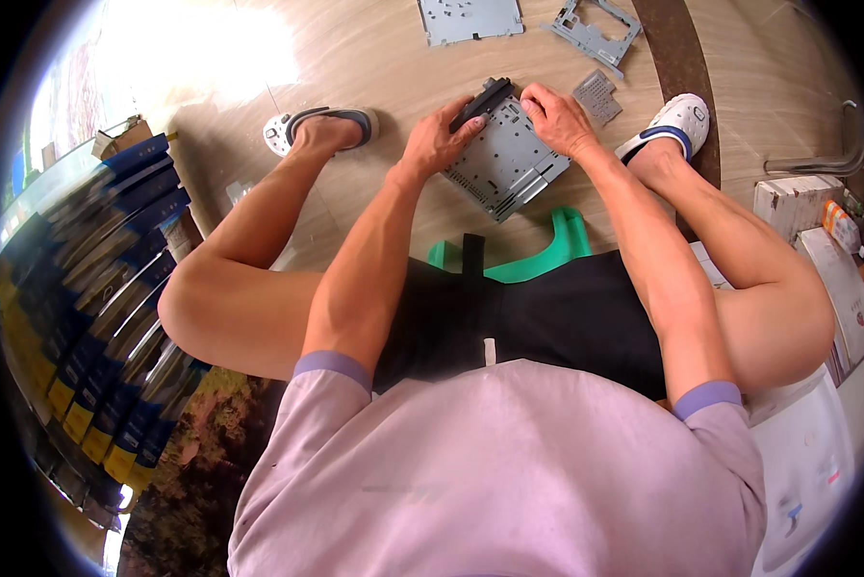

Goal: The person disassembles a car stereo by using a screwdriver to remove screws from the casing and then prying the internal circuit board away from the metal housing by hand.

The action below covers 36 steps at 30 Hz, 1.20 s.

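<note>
A boxy grey metal device casing (pixel 511 159), dotted with holes, is tilted between my two hands above the floor. A black strip-like front piece (pixel 491 96) runs along its far left edge. My left hand (pixel 438 142) grips the left corner, thumb on top and fingers around the end of the black piece. At the far right corner my right hand (pixel 559 121) is closed on the casing's edge, its fingers curled; the fingertips are partly hidden. Just beyond my right hand lies a small perforated grey metal plate (pixel 597 96).
On the tiled floor ahead lie a flat grey metal panel (pixel 472 21) and a grey metal frame (pixel 594 35). A green plastic stool (pixel 547 258) shows under me. Stacked blue and yellow boxes (pixel 114 385) stand left; a white carton (pixel 796 204) stands right.
</note>
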Tool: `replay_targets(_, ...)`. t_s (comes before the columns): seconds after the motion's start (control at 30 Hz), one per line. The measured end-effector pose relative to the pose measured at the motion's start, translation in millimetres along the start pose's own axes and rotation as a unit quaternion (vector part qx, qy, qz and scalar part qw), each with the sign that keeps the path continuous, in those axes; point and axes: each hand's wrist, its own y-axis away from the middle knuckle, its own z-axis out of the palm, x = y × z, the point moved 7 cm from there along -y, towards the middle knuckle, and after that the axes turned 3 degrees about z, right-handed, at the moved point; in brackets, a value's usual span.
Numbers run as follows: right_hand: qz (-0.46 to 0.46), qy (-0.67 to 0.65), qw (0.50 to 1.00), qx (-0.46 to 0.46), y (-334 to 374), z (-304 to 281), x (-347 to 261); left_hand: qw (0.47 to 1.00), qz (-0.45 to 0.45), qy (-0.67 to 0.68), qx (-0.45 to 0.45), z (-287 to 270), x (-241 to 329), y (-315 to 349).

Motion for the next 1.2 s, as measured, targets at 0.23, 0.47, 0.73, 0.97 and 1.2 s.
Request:
replay_targets(0.23, -0.110, 0.038, 0.989, 0.090, 5, -1, -9, 0.997, -0.031, 0.072, -0.028, 1, -11, 1)
replay_targets(0.47, -0.164, 0.082, 0.975, 0.128, 9, -5, -10, 0.998, -0.024, 0.032, -0.049, 0, 9, -2)
replay_targets(0.73, -0.268, 0.109, 0.944, 0.159, 11, -2, -18, 0.999, 0.001, 0.028, -0.019, 5, 8, -4)
replay_targets(0.97, -0.295, 0.099, 0.935, 0.171, 10, -4, -26, 0.999, 0.000, 0.024, -0.039, 5, 7, -11)
replay_targets(1.2, -0.317, 0.137, 0.929, 0.134, 5, -4, -31, 0.999, 0.041, -0.010, -0.020, 7, 9, -14)
